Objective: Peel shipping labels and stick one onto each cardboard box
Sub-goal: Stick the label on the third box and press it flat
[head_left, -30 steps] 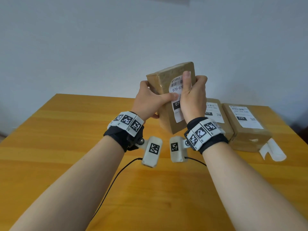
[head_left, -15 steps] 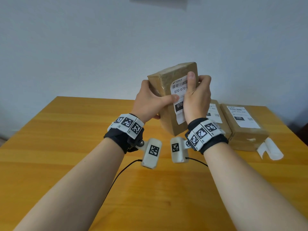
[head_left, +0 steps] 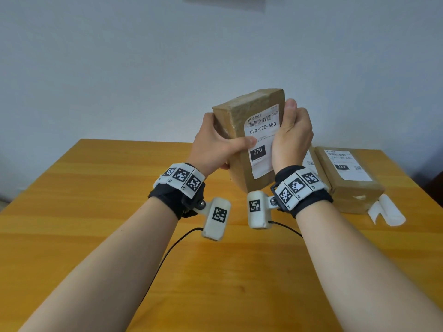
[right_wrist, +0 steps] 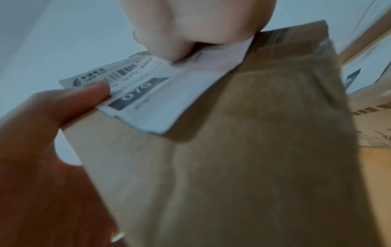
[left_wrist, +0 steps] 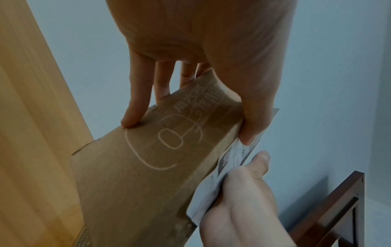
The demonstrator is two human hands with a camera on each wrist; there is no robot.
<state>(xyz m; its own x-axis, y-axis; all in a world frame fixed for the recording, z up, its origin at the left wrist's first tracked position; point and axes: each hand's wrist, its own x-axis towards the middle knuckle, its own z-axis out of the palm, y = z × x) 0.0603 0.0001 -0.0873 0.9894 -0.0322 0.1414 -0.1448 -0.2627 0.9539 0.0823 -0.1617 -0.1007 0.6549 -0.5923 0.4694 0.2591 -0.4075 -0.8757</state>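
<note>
I hold a brown cardboard box [head_left: 230, 116] upright above the table in both hands. A white shipping label [head_left: 261, 137] printed "070-070-A80" lies on its front face. My left hand [head_left: 215, 149] grips the box's left side, thumb on the label and fingers [left_wrist: 135, 107] spread on the printed back. My right hand [head_left: 292, 137] is curled round the box's right edge, thumb upright along the label's right margin. In the right wrist view the label [right_wrist: 169, 93] has a lower corner standing slightly off the box [right_wrist: 253, 150], and the left thumb [right_wrist: 74, 100] presses its other side.
Two labelled boxes lie on the wooden table [head_left: 96, 212] at the right: one [head_left: 347, 178] in full view, the other [head_left: 311, 161] mostly behind my right wrist. Curled white backing paper [head_left: 386, 209] lies beside them. A black cable [head_left: 172, 248] runs under my forearms.
My right hand has slid rightwards across the label to the box's edge, uncovering most of the print. The box has risen a little; my left hand keeps its grip.
</note>
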